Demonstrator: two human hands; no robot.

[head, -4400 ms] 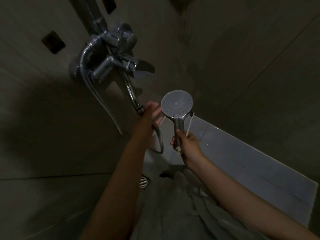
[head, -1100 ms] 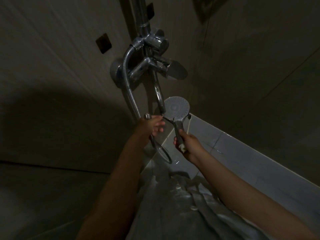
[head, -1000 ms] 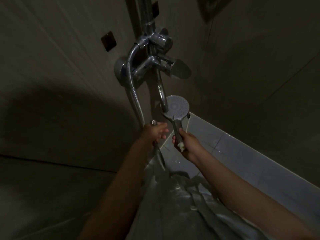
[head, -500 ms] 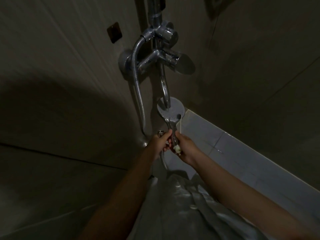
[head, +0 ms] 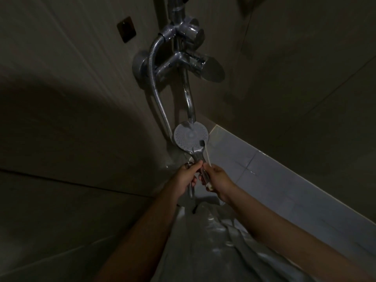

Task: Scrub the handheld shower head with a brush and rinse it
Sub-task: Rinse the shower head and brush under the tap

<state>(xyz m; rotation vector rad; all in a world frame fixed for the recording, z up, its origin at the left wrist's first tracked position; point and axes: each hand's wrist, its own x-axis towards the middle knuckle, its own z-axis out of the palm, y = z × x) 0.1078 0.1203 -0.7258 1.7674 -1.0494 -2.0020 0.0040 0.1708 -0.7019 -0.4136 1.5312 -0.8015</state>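
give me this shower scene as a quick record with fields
shower head: face toward the camera, directly under the spout
spout: chrome, curves down from the wall mixer
brush: thin white handle, dark bristles at the face's lower right edge
right hand: grips shower head handle and brush together
left hand: curled round the metal hose, fingertip against the handle
water: seems to fall on the face, too dim to be sure
lighting: very dim
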